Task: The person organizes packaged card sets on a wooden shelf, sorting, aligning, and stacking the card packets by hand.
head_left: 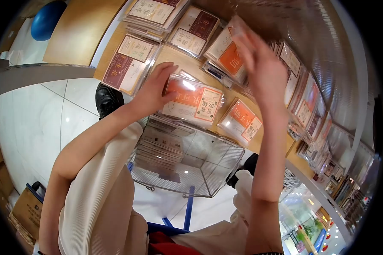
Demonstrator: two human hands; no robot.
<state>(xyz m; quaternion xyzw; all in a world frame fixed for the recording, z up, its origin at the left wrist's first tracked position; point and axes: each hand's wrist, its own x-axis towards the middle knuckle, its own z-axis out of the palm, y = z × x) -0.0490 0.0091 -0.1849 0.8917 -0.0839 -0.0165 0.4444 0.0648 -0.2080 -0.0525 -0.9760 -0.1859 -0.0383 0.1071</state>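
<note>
My left hand is at the left edge of a clear-wrapped orange-and-white packet of printed cards, its thumb over the top face and its fingers curled at the corner. The packet lies at the table's near edge, above a wire basket. My right hand reaches over a stack of similar orange-and-white packets at the back. Its fingers are stretched along the stack's right side, but motion smears them, and whether they grip a packet cannot be made out. A smaller orange-and-white packet lies between my forearms.
Maroon-and-cream packets lie in stacks along the left and back of the wooden table. More packets stand in a row at right, beside a clear plastic panel. Below, the wire mesh basket holds several stacked packets. A blue ball is at far left.
</note>
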